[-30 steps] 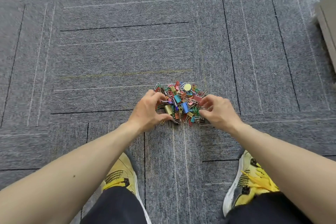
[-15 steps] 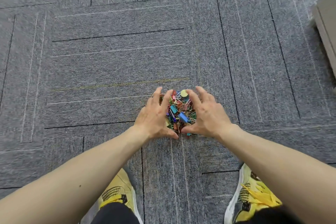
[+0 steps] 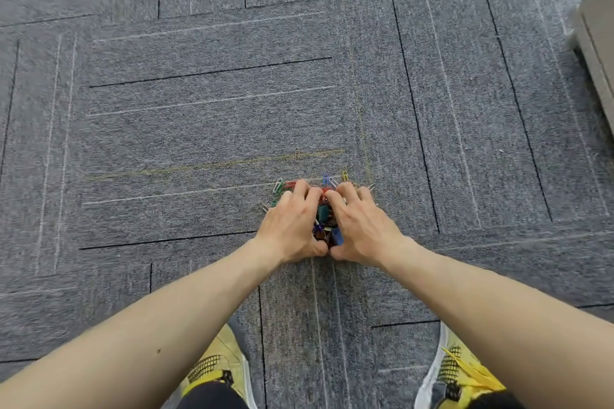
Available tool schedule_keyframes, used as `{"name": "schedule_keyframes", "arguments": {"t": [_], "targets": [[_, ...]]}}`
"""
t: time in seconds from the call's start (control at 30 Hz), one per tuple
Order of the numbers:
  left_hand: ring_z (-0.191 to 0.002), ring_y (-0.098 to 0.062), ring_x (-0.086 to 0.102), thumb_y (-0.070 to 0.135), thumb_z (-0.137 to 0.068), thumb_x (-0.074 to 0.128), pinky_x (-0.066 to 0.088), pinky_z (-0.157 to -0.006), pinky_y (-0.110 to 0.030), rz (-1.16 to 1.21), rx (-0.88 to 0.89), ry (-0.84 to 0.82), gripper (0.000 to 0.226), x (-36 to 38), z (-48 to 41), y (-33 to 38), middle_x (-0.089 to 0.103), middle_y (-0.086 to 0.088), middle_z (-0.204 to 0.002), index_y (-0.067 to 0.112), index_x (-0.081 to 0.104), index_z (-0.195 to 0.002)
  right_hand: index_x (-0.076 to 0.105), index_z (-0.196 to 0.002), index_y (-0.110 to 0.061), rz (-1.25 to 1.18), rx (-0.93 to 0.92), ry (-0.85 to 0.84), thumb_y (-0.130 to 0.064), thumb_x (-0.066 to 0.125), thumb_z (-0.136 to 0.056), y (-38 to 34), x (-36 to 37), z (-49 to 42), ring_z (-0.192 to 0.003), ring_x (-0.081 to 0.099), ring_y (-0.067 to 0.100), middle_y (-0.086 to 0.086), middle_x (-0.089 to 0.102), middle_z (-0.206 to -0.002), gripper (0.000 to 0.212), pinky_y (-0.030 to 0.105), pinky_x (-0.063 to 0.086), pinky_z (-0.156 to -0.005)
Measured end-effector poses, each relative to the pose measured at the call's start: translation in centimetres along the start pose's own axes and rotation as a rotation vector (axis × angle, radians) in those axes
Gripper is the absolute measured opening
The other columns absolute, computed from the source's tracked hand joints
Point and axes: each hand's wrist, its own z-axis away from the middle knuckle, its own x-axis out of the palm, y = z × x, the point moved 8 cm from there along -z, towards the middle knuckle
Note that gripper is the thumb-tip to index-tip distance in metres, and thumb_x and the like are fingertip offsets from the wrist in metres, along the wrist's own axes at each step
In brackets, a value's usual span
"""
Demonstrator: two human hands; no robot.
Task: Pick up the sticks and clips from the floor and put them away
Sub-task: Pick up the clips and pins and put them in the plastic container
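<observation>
A heap of coloured clips [image 3: 325, 222] lies on the grey carpet, squeezed between both hands. My left hand [image 3: 292, 226] cups its left side with curled fingers, and my right hand [image 3: 360, 226] cups its right side the same way. The fingertips and thumbs of the two hands nearly meet over the heap, hiding most of it. Loose paper clips [image 3: 279, 188] stick out beyond the fingers at the far side, and one lone yellow clip [image 3: 296, 154] lies apart, further away. No sticks are visible.
Grey carpet tiles [image 3: 199, 103] cover the floor all around. A beige piece of furniture [image 3: 598, 43] stands at the right edge. My two yellow shoes [image 3: 216, 372] sit at the bottom, below my forearms.
Both hands have closed in from the sides, pressing the spread-out clips into a tight heap between them. A few clips are left outside the fingers.
</observation>
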Motion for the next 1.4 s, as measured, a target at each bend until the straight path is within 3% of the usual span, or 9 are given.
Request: {"name": "schedule_keyframes", "arguments": {"t": [0.2, 0.3, 0.43, 0.57, 0.67, 0.77, 1.0, 1.13, 1.4], "targets": [[-0.095, -0.03, 0.056, 0.044, -0.063, 0.077, 0.054, -0.076, -0.047, 0.054, 0.011, -0.028, 0.069, 0.7, 0.1, 0.3, 0.043, -0.002, -0.107, 0.017, 0.044, -0.117, 0.039, -0.121, -0.012, -0.121, 0.061, -0.008, -0.037, 0.08, -0.069, -0.2, -0.3, -0.2, -0.102, 0.045, 0.029, 0.008, 0.032, -0.127, 0.071, 0.04, 0.054, -0.075], [-0.092, -0.031, 0.059, 0.036, -0.073, 0.072, 0.052, -0.077, -0.044, 0.089, 0.027, -0.026, 0.051, 0.8, 0.4, 0.8, 0.048, -0.004, -0.103, 0.013, 0.047, -0.111, 0.043, -0.112, -0.013, -0.098, 0.041, 0.001, -0.034, 0.075, -0.074, -0.2, -0.1, -0.2, -0.095, 0.049, 0.027, 0.005, 0.036, -0.118, 0.054, 0.037, 0.047, -0.063], [-0.095, -0.027, 0.059, 0.028, -0.085, 0.062, 0.05, -0.081, -0.038, 0.091, 0.098, 0.0, 0.027, 1.5, 1.1, 1.6, 0.053, -0.005, -0.103, 0.012, 0.049, -0.104, 0.046, -0.105, -0.013, -0.12, 0.002, -0.011, -0.026, 0.064, -0.083, -0.4, 0.5, 0.5, -0.093, 0.055, 0.029, 0.004, 0.046, -0.105, 0.031, 0.039, 0.046, -0.068], [-0.094, -0.024, 0.06, 0.02, -0.09, 0.057, 0.051, -0.085, -0.038, 0.227, 0.071, -0.038, 0.017, 1.2, 0.6, 0.9, 0.061, -0.006, -0.104, 0.011, 0.051, -0.104, 0.045, -0.091, -0.015, -0.238, 0.068, -0.035, -0.023, 0.064, -0.083, 0.7, -0.1, -0.1, -0.088, 0.058, 0.031, 0.002, 0.051, -0.093, 0.022, 0.039, 0.047, -0.074], [-0.075, -0.023, 0.062, 0.013, -0.092, 0.052, 0.055, -0.068, -0.039, 0.451, -0.003, -0.077, 0.003, 0.6, 0.2, 0.2, 0.063, -0.007, -0.088, 0.012, 0.051, -0.095, 0.049, -0.085, -0.013, -0.362, 0.145, -0.043, -0.026, 0.067, -0.085, 1.8, -0.6, -0.4, -0.077, 0.058, 0.024, 0.001, 0.057, -0.087, 0.022, 0.037, 0.049, -0.068], [-0.06, -0.012, 0.062, 0.008, -0.096, 0.049, 0.049, -0.054, -0.024, 0.673, -0.078, -0.106, 0.004, 0.1, 0.3, -0.4, 0.062, -0.003, -0.079, 0.01, 0.052, -0.094, 0.057, -0.087, -0.012, -0.483, 0.186, -0.034, -0.023, 0.065, -0.088, 2.6, -1.2, -0.3, -0.066, 0.056, 0.018, 0.003, 0.062, -0.08, 0.014, 0.03, 0.043, -0.056], [-0.046, -0.003, 0.05, 0.005, -0.098, 0.045, 0.038, -0.043, -0.019, 0.959, -0.138, -0.077, 0.01, -3.2, -0.2, -0.6, 0.056, 0.001, -0.068, 0.006, 0.054, -0.093, 0.063, -0.085, -0.011, -0.693, 0.251, 0.046, -0.024, 0.064, -0.086, 3.8, -3.5, -0.3, -0.06, 0.053, 0.016, 0.002, 0.066, -0.075, 0.013, 0.025, 0.04, -0.05], [-0.046, -0.006, 0.045, 0.004, -0.097, 0.047, 0.033, -0.043, -0.024, 1.017, -0.148, -0.103, 0.013, -5.8, -0.5, -0.6, 0.052, 0.003, -0.064, 0.01, 0.056, -0.09, 0.059, -0.077, -0.014, -0.958, 0.286, 0.066, -0.016, 0.063, -0.084, 3.7, -5.3, -0.1, -0.053, 0.053, 0.014, 0.001, 0.063, -0.068, 0.009, 0.029, 0.043, -0.047], [-0.044, -0.01, 0.042, 0.003, -0.096, 0.046, 0.033, -0.038, -0.024, 1.04, -0.132, -0.116, 0.014, -16.6, 0.5, 0.8, 0.048, 0.004, -0.057, 0.011, 0.055, -0.089, 0.059, -0.08, -0.009, -1.226, 0.237, 0.117, -0.006, 0.064, -0.084, 1.8, -14.0, 1.8, -0.058, 0.051, 0.019, 0.006, 0.059, -0.067, 0.006, 0.037, 0.041, -0.054]]}}
